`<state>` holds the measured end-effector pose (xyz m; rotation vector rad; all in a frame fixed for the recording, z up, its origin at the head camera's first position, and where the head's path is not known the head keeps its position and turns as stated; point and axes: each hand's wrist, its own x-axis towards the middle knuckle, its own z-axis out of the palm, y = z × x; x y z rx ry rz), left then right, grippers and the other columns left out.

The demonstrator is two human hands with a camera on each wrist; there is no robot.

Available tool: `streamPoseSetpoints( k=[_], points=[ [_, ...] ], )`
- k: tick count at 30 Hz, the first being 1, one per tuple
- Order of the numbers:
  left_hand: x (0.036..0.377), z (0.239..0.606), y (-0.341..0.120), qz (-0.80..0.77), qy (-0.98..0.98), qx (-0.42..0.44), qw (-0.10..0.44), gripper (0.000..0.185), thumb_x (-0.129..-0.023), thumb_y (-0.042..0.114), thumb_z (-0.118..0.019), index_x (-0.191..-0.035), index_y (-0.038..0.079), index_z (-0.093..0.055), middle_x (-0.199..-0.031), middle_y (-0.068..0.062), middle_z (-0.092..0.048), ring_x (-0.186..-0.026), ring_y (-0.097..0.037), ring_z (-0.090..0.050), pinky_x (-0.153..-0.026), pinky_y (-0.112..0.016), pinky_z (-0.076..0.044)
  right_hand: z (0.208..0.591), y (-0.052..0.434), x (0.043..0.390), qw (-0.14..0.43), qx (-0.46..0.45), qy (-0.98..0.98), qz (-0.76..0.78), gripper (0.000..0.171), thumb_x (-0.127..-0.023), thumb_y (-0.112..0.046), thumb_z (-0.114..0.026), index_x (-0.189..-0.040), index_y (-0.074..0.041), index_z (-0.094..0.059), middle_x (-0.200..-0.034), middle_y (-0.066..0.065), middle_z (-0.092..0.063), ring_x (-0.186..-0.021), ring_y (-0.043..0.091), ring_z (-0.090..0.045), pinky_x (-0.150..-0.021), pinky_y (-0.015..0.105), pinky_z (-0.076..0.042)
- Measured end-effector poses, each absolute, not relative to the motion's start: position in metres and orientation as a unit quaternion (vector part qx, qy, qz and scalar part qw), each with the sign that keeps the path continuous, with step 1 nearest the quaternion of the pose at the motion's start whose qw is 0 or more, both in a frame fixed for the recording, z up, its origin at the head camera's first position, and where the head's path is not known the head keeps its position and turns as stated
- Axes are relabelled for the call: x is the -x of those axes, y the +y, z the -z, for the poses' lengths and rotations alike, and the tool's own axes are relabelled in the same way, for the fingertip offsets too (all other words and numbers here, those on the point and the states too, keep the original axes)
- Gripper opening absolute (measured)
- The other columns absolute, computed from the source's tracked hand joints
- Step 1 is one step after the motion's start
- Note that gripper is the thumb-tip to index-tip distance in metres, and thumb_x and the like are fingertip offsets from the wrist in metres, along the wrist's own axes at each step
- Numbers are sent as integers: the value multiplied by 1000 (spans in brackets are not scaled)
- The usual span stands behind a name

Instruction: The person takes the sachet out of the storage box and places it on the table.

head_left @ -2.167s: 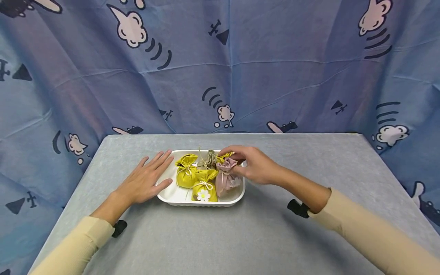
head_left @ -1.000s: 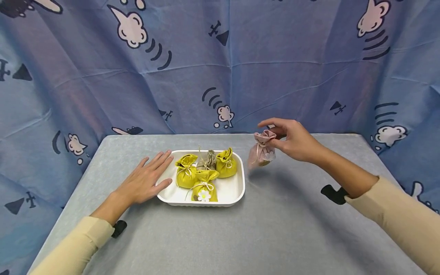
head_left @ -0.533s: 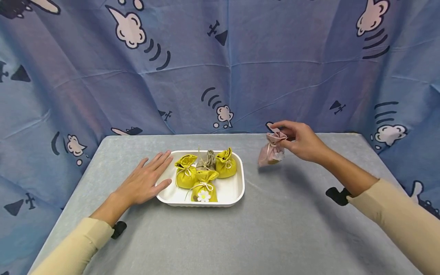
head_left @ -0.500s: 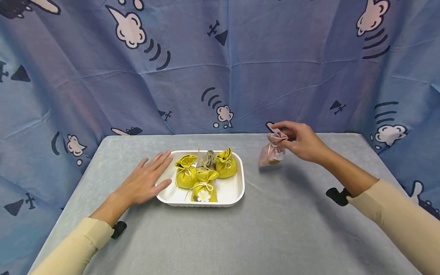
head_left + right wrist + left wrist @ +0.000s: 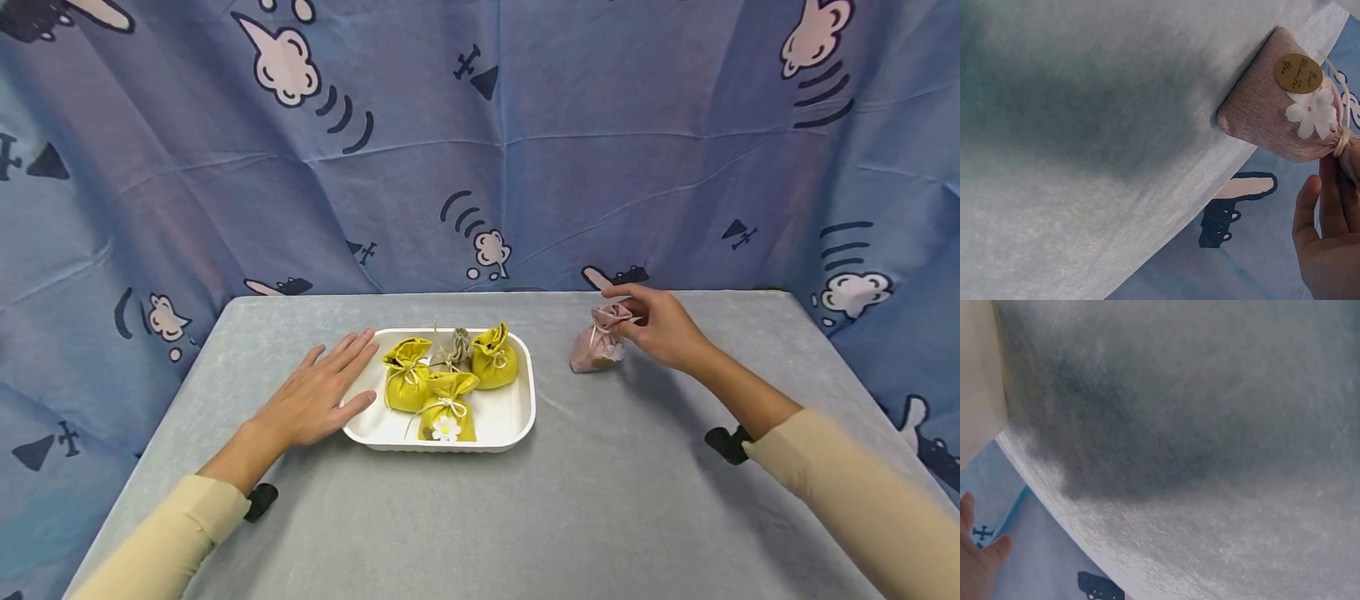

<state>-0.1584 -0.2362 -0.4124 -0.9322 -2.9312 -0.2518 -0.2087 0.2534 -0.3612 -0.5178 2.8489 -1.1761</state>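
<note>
Right grip point(image 5: 662, 327) pinches the pink pouch point(image 5: 592, 352) by its gathered neck point(image 5: 1332, 140).
The neck is probably easiest to hold; the base seems touching the desk point(image 5: 600, 492), right of the tray point(image 5: 498, 417). Left grip point(image 5: 318, 396), spread, lies at the tray, perhaps steadying its 4 pouches point(image 5: 447, 387).

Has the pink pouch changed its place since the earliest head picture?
Yes. In the head view, the pink pouch has left the white tray and is now to the right of it.

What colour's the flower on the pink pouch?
The flower on that drawstring pouch is white, clearest in the right wrist view.
</note>
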Motion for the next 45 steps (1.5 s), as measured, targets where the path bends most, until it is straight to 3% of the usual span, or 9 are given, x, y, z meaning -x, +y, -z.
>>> streamPoseSetpoints(
  k=[5,10,16,18,27,38,45],
  points=[
    [158,413,-236,82,-950,300,22,71,-102,48,-45,-159,9,-25,-166,-6,-18,-150,-30,-22,-112,-64,-22,364,256,207,5,170,910,379,49,-88,10,-64,-136,0,-55,-107,20,-70,-92,30,-68,-65,22,-51],
    [159,413,-237,87,-949,301,26,71,-102,46,-46,-158,9,-26,-165,-7,-19,-149,-31,-23,-112,-64,-22,363,256,208,3,172,911,376,51,-89,7,-67,-138,-1,-54,-120,22,-64,-107,37,-65,-74,18,-51],
    [159,412,-237,86,-949,303,26,71,-102,46,-46,-158,9,-26,-166,-6,-18,-149,-30,-23,-111,-65,-22,358,254,209,-19,177,911,371,57,-86,4,-72,-138,0,-52,-129,23,-61,-117,40,-58,-90,49,-48],
    [159,412,-237,85,-949,302,24,71,-102,47,-46,-159,9,-25,-166,-5,-17,-150,-30,-22,-112,-65,-22,356,252,210,-25,184,909,373,58,-85,4,-73,-138,1,-51,-131,24,-59,-119,40,-56,-91,53,-44],
    [159,410,-236,83,-950,299,18,72,-102,48,-46,-159,10,-25,-166,-5,-17,-150,-30,-22,-112,-64,-22,349,235,214,-34,203,899,386,61,-85,0,-76,-140,-1,-51,-136,22,-57,-124,39,-54,-95,57,-42],
    [159,412,-237,84,-949,303,25,71,-102,47,-46,-158,9,-27,-165,-6,-19,-149,-31,-24,-111,-65,-23,346,206,212,39,231,860,454,60,-88,-6,-75,-142,-2,-48,-139,19,-55,-125,36,-57,-101,52,-46],
    [160,413,-237,84,-948,305,29,71,-102,47,-46,-158,9,-27,-165,-7,-19,-149,-31,-24,-110,-65,-24,345,180,206,60,237,857,453,65,-84,-8,-80,-142,-4,-50,-138,17,-58,-124,33,-59,-100,49,-48]
  ],
)
